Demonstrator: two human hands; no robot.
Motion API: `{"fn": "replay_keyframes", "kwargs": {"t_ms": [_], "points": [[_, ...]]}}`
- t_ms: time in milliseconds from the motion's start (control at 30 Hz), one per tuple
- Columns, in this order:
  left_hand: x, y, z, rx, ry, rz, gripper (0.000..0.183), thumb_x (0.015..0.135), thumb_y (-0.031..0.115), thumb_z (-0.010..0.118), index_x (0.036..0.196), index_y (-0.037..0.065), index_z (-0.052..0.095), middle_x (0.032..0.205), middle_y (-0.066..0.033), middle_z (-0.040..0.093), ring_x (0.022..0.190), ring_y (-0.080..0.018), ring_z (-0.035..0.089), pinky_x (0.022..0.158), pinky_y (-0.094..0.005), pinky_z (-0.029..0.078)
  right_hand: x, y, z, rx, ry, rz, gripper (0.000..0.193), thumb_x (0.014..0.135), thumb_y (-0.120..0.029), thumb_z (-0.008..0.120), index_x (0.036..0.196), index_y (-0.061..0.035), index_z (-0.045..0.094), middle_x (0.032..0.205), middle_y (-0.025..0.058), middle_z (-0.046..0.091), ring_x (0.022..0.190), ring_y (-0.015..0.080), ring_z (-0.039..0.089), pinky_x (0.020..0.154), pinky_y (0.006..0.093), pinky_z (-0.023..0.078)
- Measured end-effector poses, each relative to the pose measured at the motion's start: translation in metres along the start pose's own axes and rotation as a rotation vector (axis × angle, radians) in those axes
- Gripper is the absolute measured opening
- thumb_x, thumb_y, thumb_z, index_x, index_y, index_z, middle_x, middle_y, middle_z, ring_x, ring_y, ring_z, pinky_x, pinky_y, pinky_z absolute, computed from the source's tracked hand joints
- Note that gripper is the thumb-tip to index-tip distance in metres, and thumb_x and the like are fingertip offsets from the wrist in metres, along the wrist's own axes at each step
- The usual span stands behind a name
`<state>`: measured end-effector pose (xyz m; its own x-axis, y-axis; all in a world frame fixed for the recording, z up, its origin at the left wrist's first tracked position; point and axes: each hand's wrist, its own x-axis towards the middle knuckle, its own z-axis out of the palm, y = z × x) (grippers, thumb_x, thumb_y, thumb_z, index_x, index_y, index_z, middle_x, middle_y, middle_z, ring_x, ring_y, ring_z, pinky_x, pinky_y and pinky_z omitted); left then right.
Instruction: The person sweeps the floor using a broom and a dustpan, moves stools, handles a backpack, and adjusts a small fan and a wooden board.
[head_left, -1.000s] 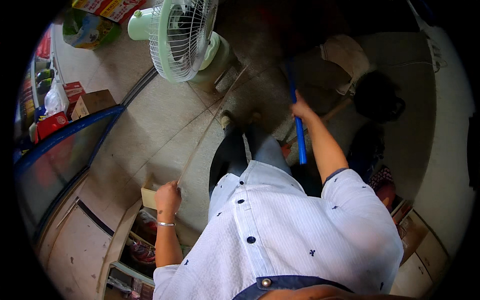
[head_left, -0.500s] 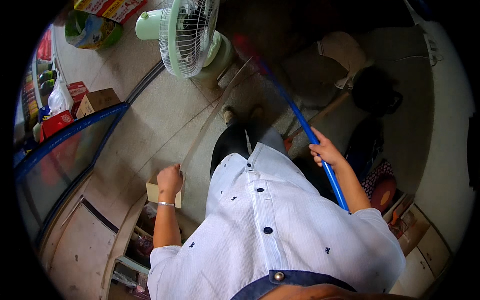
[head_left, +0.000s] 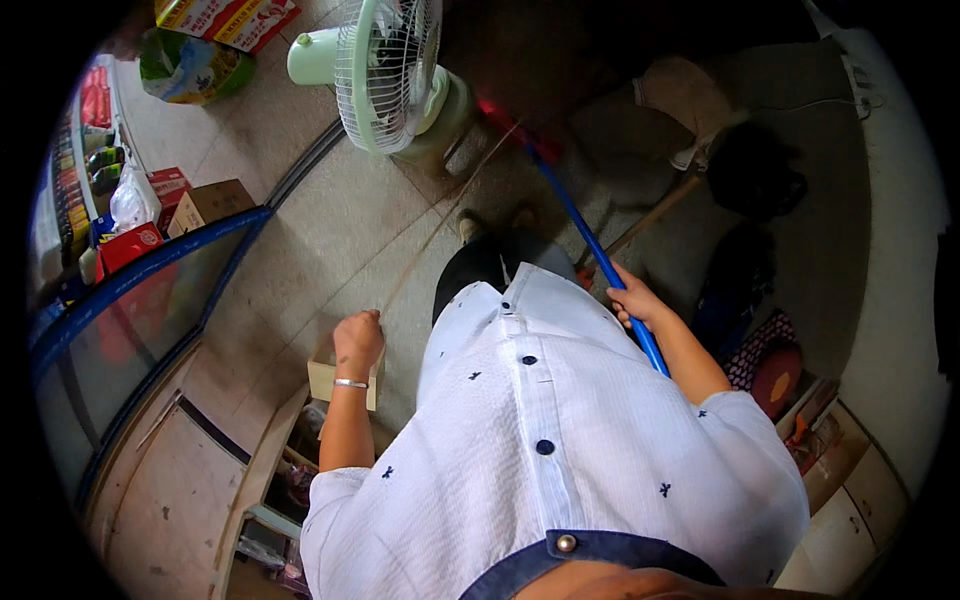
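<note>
My right hand (head_left: 640, 298) is wrapped round the blue handle of a long broom (head_left: 577, 212). Its red head (head_left: 498, 113) rests low in the dark area ahead of my feet, its shape only partly visible. My left hand (head_left: 358, 340), with a bracelet at the wrist, is closed round one end of a long thin pale stick (head_left: 440, 229). The stick slants away over the floor, and its far end crosses or meets the broom near the red head; whether they touch, I cannot tell. Behind my left hand stands a small open cardboard box (head_left: 345, 384).
A pale green fan (head_left: 385, 80) stands ahead, close to the broom head. On the left are a blue-edged glass case (head_left: 150, 290) and cartons (head_left: 208, 206). A black bag (head_left: 750, 170) and another wooden handle (head_left: 655, 215) lie at the right.
My left hand has shifted right and slightly up with the stick, which looks less smeared now. My right hand and the broom handle have moved a little left.
</note>
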<state>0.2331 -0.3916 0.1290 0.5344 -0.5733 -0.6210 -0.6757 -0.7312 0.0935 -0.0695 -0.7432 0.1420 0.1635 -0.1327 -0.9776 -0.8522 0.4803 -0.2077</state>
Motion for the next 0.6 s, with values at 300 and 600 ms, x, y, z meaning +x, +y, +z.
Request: {"fn": "replay_keyframes", "kwargs": {"t_ms": [300,600], "points": [[0.0,0.012,-0.005,0.011,-0.033,-0.018,0.017,0.079,0.015,0.047,0.076,0.006,0.062,0.073,-0.0156,0.06,0.067,-0.0321,0.059,0.058,-0.0394,0.047,0.025,-0.092,-0.036,-0.394,0.161,-0.343,0.057,0.084,-0.014,0.047,0.135,-0.017,0.02,0.065,0.0102,0.053,0.041,0.0153,0.045,0.039,0.0319,0.042],[-0.012,0.043,-0.007,0.036,-0.125,-0.053,0.018,0.072,0.017,0.054,0.088,0.012,0.06,0.077,-0.0128,0.061,0.072,-0.0307,0.059,0.062,-0.04,0.048,0.196,-0.195,-0.006,-1.028,0.344,-0.151,0.062,0.084,-0.016,0.041,0.136,-0.0213,0.008,0.121,0.0191,0.044,0.108,0.0321,0.047,0.088,0.0408,0.039]]}}
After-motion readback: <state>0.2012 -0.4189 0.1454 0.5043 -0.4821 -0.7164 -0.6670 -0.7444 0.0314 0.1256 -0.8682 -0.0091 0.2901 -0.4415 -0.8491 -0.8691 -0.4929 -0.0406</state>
